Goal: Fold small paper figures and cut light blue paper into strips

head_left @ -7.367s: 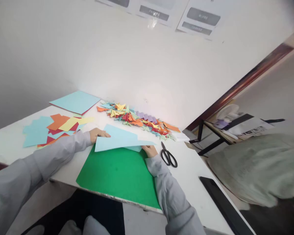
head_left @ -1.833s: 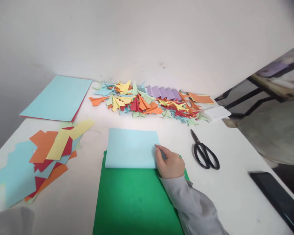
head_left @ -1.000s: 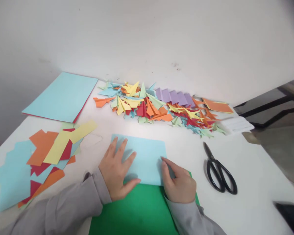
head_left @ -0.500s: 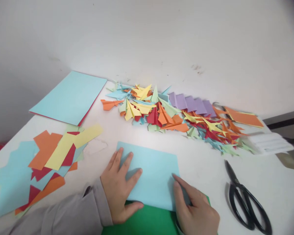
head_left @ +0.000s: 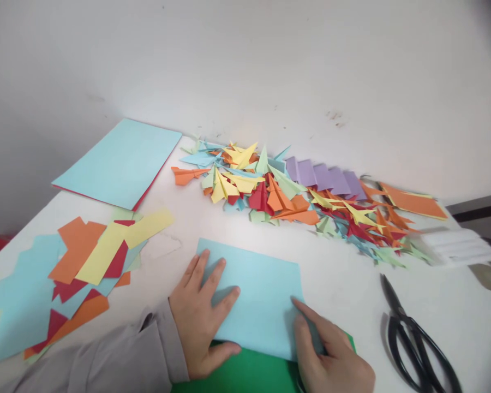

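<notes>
The left hand [head_left: 202, 325], out of view in the frame from under two seconds ago, now lies on the blue sheet [head_left: 257, 292]; the view has shifted too, so the scissors [head_left: 407, 317] show lower and farther right.

Nearest, the right hand [head_left: 335, 349] has its index fingertip and thumb at the sheet's right edge; whether they pinch it or only press, I cannot tell. The left hand is spread flat over the left part, its thumb reaching past the near edge above the green sheet [head_left: 245, 374]. The blue sheet rests partly on the green, partly on the table [head_left: 343, 278].

If the left palm eased off, the blue sheet could skew or slide, since nothing else visibly weighs it down. A tug from the right fingers might crease that edge. The scissors lie close by on the right, points facing away, where a wide sweep of that arm could knock them.

Farther left are loose scraps [head_left: 100, 251]; beyond, paper planes [head_left: 282, 199], purple folds [head_left: 325, 177] and a stack [head_left: 120, 164] topped in blue.
</notes>
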### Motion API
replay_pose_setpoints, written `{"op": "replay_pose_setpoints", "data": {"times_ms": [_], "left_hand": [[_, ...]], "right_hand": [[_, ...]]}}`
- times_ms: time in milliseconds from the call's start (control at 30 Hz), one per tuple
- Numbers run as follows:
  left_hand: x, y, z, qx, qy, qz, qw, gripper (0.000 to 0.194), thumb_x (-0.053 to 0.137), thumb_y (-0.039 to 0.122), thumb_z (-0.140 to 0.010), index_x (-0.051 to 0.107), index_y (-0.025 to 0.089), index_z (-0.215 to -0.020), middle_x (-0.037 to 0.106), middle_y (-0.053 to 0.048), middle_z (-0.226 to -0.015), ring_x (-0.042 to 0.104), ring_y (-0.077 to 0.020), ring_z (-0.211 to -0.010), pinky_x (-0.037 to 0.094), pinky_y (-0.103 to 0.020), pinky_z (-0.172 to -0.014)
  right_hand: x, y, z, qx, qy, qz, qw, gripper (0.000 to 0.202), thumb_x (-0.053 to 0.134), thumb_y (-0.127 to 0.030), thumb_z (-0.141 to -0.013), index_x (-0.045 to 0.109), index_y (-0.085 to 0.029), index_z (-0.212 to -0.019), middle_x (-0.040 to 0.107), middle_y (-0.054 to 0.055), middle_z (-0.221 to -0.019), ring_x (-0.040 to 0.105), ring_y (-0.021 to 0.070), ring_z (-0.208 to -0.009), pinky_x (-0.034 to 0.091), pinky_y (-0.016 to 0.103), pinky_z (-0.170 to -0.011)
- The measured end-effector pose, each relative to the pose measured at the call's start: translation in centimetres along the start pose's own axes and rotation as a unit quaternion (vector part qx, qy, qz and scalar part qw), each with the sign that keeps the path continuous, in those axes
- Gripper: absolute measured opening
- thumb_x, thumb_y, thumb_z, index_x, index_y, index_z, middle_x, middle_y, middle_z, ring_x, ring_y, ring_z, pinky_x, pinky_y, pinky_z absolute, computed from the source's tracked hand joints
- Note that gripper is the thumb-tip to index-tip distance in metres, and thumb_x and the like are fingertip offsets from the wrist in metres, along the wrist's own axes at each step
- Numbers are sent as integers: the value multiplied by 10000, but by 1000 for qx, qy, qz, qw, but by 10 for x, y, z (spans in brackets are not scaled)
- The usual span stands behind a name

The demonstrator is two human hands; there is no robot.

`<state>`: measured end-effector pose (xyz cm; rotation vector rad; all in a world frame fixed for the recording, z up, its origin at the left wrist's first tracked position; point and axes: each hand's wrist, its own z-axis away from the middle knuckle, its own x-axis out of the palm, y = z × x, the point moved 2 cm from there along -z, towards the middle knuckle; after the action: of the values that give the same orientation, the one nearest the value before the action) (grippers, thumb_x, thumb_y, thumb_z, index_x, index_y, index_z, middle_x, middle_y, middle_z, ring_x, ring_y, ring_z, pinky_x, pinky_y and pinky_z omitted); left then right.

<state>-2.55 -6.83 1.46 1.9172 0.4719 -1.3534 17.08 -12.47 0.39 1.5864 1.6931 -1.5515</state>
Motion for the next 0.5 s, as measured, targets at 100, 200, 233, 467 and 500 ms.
{"op": "replay_pose_setpoints", "data": {"times_ms": [100, 200, 233, 467, 500], "left_hand": [[0, 0, 0, -3, 2, 0, 1000, 654, 539, 558, -627, 489, 219, -1183, 284, -161, -1371, 135, -451, -1264, 198, -649, -930], [0, 0, 0, -6, 1, -1, 1000, 657, 535, 565, -625, 489, 219, -1181, 289, -159, -1369, 140, -453, -1262, 204, -649, -928], [0, 0, 0, -7, 1, -1, 1000, 656, 533, 569, -625, 492, 219, -1178, 291, -158, -1368, 140, -454, -1261, 207, -650, -926], [0, 0, 0, -8, -2, 0, 1000, 659, 538, 567, -623, 489, 218, -1180, 289, -158, -1370, 140, -450, -1262, 197, -644, -935], [0, 0, 0, -6, -2, 0, 1000, 664, 538, 569, -623, 486, 217, -1184, 285, -159, -1372, 139, -450, -1262, 197, -643, -935]], "right_hand": [[0, 0, -1, 0, -3, 1, 1000, 419, 422, -436, -818, 694, -123, -879, 648, 84, -720, 567, 186, -661, 433, 276, -577], [1, 0, -1, 2, -5, 5, 1000, 424, 419, -443, -818, 694, -125, -880, 650, 86, -728, 567, 189, -666, 431, 279, -577], [1, 0, -1, 2, -6, 5, 1000, 425, 419, -445, -818, 694, -126, -880, 651, 87, -731, 567, 189, -665, 430, 279, -574], [0, -1, -2, 2, -13, 0, 1000, 430, 425, -457, -813, 696, -130, -885, 654, 85, -718, 561, 185, -637, 424, 277, -555], [0, -1, -2, 3, -13, 1, 1000, 433, 423, -460, -813, 696, -131, -885, 653, 84, -717, 558, 183, -633, 425, 277, -559]]}}
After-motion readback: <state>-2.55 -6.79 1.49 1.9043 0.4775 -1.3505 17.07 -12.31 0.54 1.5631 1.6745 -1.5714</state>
